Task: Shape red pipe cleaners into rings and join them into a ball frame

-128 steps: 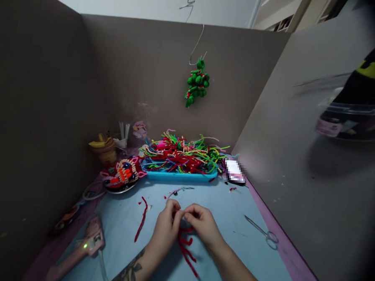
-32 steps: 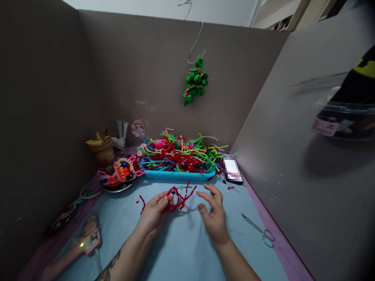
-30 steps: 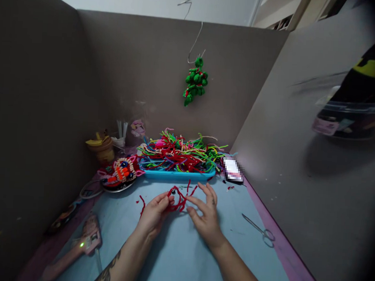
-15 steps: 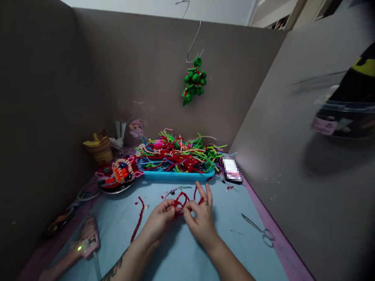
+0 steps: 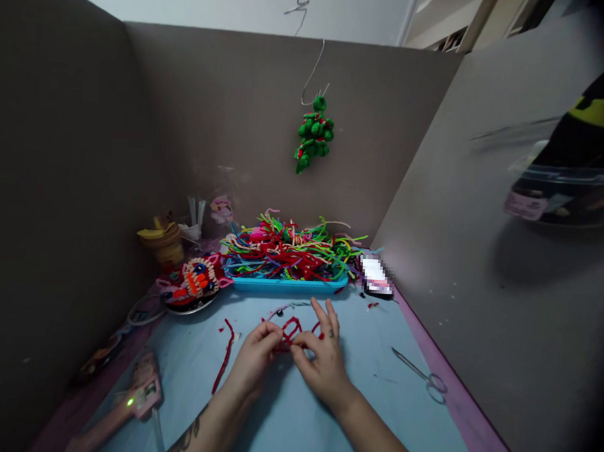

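Observation:
Between my hands, over the middle of the light blue mat, is a red pipe cleaner (image 5: 293,324) bent into loops. My left hand (image 5: 261,351) pinches its left side between thumb and fingertips. From the right, my right hand (image 5: 320,352) pinches the same pipe cleaner between thumb and index finger, with its other fingers raised. Another red pipe cleaner (image 5: 225,357) lies loose on the mat, left of my left hand. Just beyond my hands sit a small dark bead (image 5: 279,312) and a thin pale purple strand. The exact pinch points are partly hidden by my fingers.
A blue tray (image 5: 288,287) heaped with colourful pipe cleaners stands at the back. Left are a beaded animal-like figure (image 5: 198,281) and a pink glue gun (image 5: 144,386) with a green light. Scissors (image 5: 420,374) and a phone (image 5: 376,276) lie right. A green ornament (image 5: 315,135) hangs above.
My right hand's fingers have tilted slightly, and the looped red pipe cleaner has shifted a little between both hands. The whole view has moved slightly. Both hands keep their pinch.

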Tool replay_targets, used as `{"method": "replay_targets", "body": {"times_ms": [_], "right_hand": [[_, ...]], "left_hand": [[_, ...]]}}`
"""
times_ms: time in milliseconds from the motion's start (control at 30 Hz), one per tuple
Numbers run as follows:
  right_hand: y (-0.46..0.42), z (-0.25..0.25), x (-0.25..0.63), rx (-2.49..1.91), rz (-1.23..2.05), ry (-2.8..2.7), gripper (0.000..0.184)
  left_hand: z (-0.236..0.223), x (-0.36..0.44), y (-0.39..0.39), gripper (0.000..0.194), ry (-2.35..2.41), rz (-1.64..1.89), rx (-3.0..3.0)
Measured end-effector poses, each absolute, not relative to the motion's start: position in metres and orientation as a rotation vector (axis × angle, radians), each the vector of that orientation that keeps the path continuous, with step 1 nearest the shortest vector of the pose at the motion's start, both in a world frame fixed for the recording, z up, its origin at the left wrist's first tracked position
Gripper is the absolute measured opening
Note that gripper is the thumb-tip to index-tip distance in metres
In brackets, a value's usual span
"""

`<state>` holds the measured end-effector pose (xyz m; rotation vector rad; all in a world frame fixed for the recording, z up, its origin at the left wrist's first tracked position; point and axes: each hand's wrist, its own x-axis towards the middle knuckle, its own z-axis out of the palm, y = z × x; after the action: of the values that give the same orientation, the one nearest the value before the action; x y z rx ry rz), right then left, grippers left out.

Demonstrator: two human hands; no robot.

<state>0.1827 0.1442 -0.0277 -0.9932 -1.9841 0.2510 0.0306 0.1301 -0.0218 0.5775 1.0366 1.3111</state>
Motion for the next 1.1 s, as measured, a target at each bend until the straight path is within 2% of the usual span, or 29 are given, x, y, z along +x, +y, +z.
{"method": "replay_targets", "body": {"times_ms": [167, 267, 367, 467, 567, 667, 933, 1100], "right_hand": [[0.152, -0.036, 0.199, -0.871, 0.295, -1.534, 0.020], [0.166, -0.038, 0.203, -1.053, 0.621, -1.337, 0.022], [0.179, -0.041, 0.203, -1.138, 1.060, -1.174, 0.028], [0.181, -0.039, 0.202, -1.063, 1.331, -1.148, 0.028], [0.173, -0.029, 0.200, -0.832, 1.472, -1.383, 0.024], [0.163, -0.020, 0.197, -0.645, 1.499, -1.643, 0.022], [0.151, -0.018, 0.187, -0.913, 1.243, -1.775, 0.005], [0.147, -0.017, 0.186, -0.880, 1.161, -1.784, 0.006]], "left_hand": [[-0.019, 0.010, 0.140, 0.016, 0.928, 1.281, 0.232], [-0.015, 0.001, 0.144, 0.011, 0.765, 1.155, 0.059], [-0.014, 0.001, 0.142, 0.014, 0.667, 1.024, 0.057], [-0.014, 0.008, 0.135, 0.019, 0.684, 0.923, 0.221], [-0.013, 0.015, 0.128, 0.013, 0.787, 0.885, 0.542], [-0.009, 0.018, 0.126, 0.009, 0.927, 0.881, 0.822], [-0.006, 0.020, 0.128, 0.020, 1.022, 0.935, 0.880], [-0.010, 0.022, 0.127, 0.028, 1.017, 0.962, 0.910]]}}
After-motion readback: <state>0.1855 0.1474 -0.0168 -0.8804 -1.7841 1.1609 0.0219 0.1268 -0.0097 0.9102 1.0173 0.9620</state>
